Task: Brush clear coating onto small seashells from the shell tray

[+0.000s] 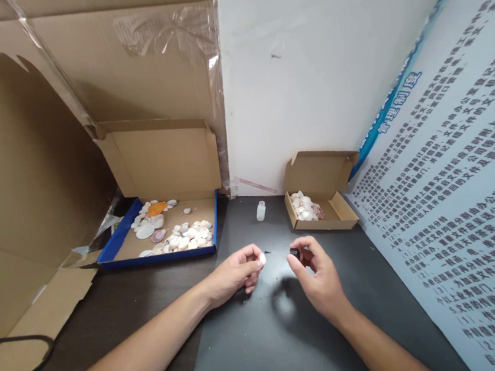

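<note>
Shell (262,259) in L hand (236,275), long axis ~vert in view

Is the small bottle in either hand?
No, the small bottle stands on the dark grey surface, apart from the left hand and right hand.

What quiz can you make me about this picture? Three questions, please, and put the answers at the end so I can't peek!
1. The left hand pinches a small white piece. What colour is the small thing in the right hand? A: orange. B: black. C: blue.
2. Look at the whitish bottle. True or false: it is lying on its side.
3. How many open boxes have shells in them?

Key:
1. B.
2. False; it stands upright.
3. Two: the blue-sided box and the smaller brown box.
</note>
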The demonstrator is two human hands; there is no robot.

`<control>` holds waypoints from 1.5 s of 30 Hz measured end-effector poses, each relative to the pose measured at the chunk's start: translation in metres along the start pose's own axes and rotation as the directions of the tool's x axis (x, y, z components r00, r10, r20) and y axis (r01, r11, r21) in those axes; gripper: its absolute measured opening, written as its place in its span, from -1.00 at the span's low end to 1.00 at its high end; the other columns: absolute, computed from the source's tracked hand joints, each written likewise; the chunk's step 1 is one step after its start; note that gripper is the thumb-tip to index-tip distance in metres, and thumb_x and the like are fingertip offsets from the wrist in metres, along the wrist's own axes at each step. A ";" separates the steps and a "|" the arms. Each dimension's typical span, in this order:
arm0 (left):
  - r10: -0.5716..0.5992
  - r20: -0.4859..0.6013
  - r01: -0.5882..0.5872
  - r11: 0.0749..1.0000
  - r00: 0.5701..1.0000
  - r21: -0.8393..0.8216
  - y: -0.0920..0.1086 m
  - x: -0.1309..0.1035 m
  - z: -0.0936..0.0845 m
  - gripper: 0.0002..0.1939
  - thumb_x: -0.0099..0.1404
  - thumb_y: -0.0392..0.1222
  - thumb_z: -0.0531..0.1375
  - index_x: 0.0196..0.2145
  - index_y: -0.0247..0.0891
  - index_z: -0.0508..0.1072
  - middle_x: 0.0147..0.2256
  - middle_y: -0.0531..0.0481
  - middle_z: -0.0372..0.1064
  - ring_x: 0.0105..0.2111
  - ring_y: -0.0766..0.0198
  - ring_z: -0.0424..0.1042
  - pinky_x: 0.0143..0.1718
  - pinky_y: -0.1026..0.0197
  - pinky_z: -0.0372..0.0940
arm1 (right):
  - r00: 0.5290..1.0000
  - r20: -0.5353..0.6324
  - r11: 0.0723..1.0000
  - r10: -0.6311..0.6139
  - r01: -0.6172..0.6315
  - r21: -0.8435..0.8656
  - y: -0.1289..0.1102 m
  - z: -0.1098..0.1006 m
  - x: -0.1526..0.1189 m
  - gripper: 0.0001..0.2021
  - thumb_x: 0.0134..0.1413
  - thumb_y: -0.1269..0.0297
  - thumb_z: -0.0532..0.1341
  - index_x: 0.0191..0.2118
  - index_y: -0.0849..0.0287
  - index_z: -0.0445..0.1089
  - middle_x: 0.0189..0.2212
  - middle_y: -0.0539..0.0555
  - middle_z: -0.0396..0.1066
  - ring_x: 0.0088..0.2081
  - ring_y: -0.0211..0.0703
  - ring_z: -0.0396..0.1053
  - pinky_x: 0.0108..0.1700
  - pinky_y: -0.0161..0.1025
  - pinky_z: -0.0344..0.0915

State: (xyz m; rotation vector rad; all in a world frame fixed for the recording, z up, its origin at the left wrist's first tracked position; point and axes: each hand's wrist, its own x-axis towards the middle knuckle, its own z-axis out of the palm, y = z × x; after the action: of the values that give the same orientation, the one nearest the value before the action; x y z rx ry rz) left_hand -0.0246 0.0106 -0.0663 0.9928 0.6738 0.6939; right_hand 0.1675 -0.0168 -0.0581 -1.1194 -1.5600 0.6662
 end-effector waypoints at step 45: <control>-0.038 -0.076 0.029 0.994 0.996 -0.108 0.004 0.001 0.003 -0.77 0.15 -0.14 0.26 -0.34 -0.25 0.28 -0.47 0.12 0.25 -0.69 0.53 0.10 -0.64 0.36 0.15 | 1.000 -0.006 0.994 -0.013 0.013 -0.109 0.003 0.000 0.001 -0.91 0.09 0.31 0.18 -0.25 0.14 0.29 -0.43 -0.02 0.24 -0.50 -0.27 0.21 -0.49 -0.34 0.21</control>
State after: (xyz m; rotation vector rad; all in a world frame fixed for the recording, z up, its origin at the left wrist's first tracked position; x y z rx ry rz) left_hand -0.0229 0.0111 -0.0618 0.8581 0.7132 0.7345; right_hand 0.1688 -0.0145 -0.0599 -1.1900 -1.6126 0.5735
